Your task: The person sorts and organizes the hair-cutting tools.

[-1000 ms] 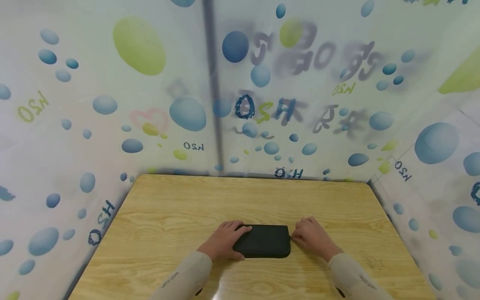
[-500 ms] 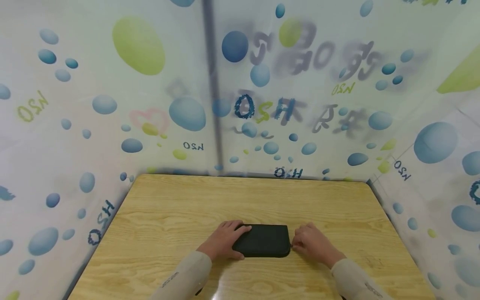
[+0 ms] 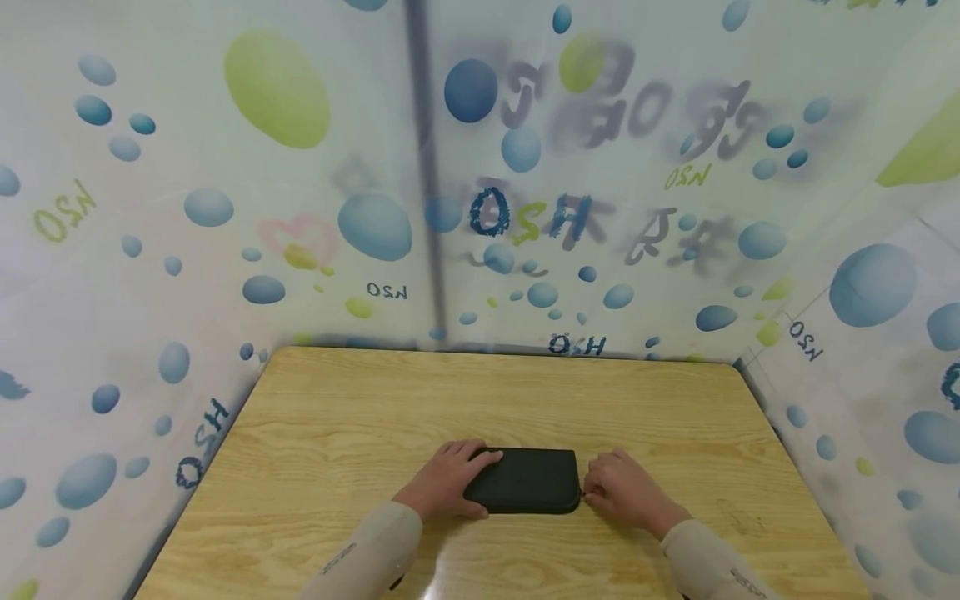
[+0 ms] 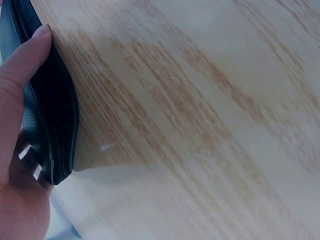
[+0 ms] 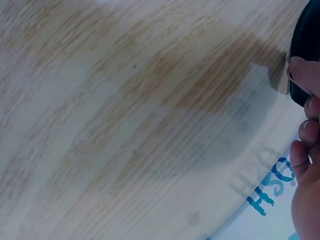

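Note:
A black zip wallet (image 3: 532,482) lies flat on the wooden table, its long side running left to right. My left hand (image 3: 447,483) grips its left end, thumb along the near edge and fingers over the far side. In the left wrist view the thumb (image 4: 35,55) presses the wallet's edge, and zipper teeth (image 4: 59,150) show near its end. At the right end, my right hand (image 3: 628,492) has curled fingers and pinches at the zipper pull by the near right corner; the pull is mostly hidden. The right wrist view shows that thumb (image 5: 304,75) against the wallet's dark rim (image 5: 302,37).
The light wood table (image 3: 360,400) extends around the wallet. Pale walls (image 3: 645,275) printed with blue and green drops and lettering stand behind the table and at both sides.
My right hand has slid a little toward me along the wallet's right edge, mostly in the first half second. The left hand and the wallet have stayed in place.

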